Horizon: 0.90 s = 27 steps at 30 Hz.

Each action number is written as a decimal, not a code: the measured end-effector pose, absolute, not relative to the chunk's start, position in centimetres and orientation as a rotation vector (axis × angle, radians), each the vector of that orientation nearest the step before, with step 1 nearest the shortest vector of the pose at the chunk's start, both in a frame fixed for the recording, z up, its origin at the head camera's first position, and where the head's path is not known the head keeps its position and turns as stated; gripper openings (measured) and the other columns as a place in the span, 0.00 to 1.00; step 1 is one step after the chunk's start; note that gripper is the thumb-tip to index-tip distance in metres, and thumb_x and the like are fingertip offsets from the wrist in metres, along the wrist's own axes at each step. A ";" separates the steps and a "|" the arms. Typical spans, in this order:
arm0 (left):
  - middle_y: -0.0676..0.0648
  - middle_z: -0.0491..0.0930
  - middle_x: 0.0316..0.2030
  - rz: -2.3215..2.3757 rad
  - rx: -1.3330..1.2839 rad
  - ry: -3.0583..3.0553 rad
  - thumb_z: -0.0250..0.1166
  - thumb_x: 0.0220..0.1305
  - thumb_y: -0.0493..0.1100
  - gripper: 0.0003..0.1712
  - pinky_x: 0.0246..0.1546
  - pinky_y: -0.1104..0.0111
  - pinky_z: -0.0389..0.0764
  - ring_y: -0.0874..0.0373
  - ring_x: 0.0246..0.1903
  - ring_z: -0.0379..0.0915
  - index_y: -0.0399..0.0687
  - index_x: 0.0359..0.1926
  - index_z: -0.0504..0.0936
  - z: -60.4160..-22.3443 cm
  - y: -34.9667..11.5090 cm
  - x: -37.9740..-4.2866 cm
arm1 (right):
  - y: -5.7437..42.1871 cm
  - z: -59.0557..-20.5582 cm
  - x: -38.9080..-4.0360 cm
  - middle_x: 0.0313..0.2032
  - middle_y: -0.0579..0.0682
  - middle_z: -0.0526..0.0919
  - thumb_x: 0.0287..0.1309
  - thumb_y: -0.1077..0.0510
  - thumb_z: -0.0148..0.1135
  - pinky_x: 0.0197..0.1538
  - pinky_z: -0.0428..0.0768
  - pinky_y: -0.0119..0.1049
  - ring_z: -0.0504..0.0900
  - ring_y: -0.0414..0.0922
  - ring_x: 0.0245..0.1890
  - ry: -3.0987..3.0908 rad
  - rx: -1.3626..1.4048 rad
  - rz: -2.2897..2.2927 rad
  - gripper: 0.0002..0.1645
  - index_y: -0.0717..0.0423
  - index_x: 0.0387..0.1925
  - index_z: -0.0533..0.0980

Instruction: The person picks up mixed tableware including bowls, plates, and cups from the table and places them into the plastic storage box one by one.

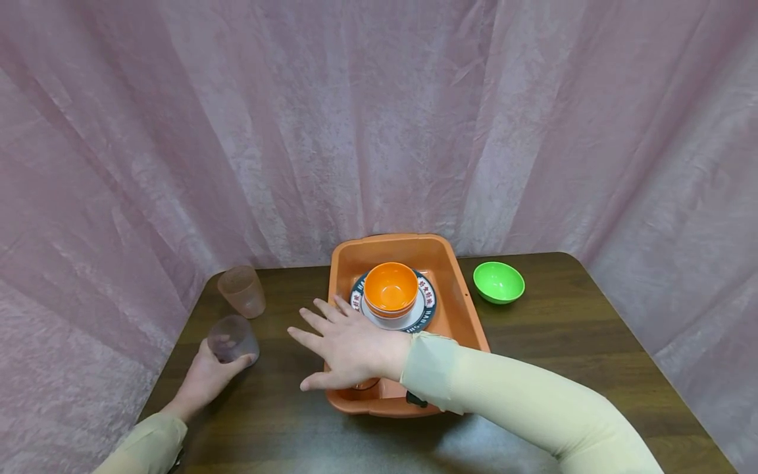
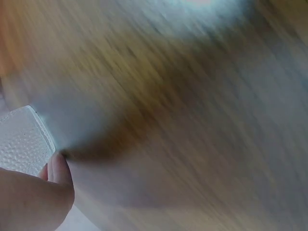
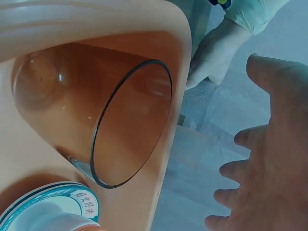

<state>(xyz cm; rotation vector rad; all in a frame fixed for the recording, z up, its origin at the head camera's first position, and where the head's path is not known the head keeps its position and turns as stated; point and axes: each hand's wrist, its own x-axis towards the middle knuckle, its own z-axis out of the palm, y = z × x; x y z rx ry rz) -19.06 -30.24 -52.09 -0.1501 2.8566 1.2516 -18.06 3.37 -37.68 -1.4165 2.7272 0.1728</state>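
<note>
At the left of the table, my left hand grips a clear textured plastic cup, its fingers and thumb round the sides. The left wrist view catches only part of this cup and hand. My right hand hovers over the left edge of an orange basin, fingers spread and holding nothing. Inside the basin, stacked orange bowls sit on a dark-rimmed plate. A large clear glass lies tilted in the basin in the right wrist view; the right arm mostly hides it from the head view.
Behind the gripped cup stands a pinkish clear cup. A green bowl rests on the wooden table, right of the basin. A pink curtain hangs along the table's back and sides.
</note>
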 end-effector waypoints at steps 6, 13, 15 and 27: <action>0.28 0.70 0.63 1.272 -0.034 2.871 0.75 0.61 0.57 0.50 0.56 0.49 0.75 0.36 0.59 0.72 0.28 0.67 0.61 -52.3 -28.1 -19.5 | 3.8 -37.6 -17.9 0.82 0.49 0.42 0.66 0.19 0.39 0.78 0.38 0.53 0.36 0.52 0.81 2.703 -1.404 0.165 0.52 0.35 0.83 0.45; 0.31 0.71 0.61 1.329 0.062 2.812 0.75 0.62 0.54 0.48 0.55 0.52 0.77 0.39 0.58 0.74 0.32 0.68 0.60 -52.4 -25.9 -20.0 | 4.0 -37.7 -17.8 0.82 0.49 0.42 0.66 0.18 0.38 0.78 0.39 0.54 0.37 0.52 0.81 2.710 -1.407 0.162 0.52 0.34 0.82 0.45; 0.31 0.70 0.61 1.342 0.091 2.807 0.76 0.62 0.53 0.48 0.54 0.52 0.78 0.39 0.58 0.74 0.32 0.68 0.60 -52.4 -25.5 -20.1 | 3.9 -37.8 -17.7 0.81 0.49 0.43 0.66 0.18 0.39 0.78 0.39 0.54 0.38 0.52 0.81 2.715 -1.408 0.161 0.52 0.35 0.82 0.46; 0.33 0.66 0.63 1.456 0.120 2.781 0.79 0.58 0.53 0.56 0.57 0.47 0.77 0.38 0.61 0.70 0.35 0.74 0.54 -53.0 -24.9 -20.3 | 4.0 -37.9 -17.8 0.81 0.49 0.44 0.66 0.18 0.40 0.78 0.40 0.54 0.39 0.52 0.81 2.721 -1.403 0.169 0.52 0.35 0.82 0.48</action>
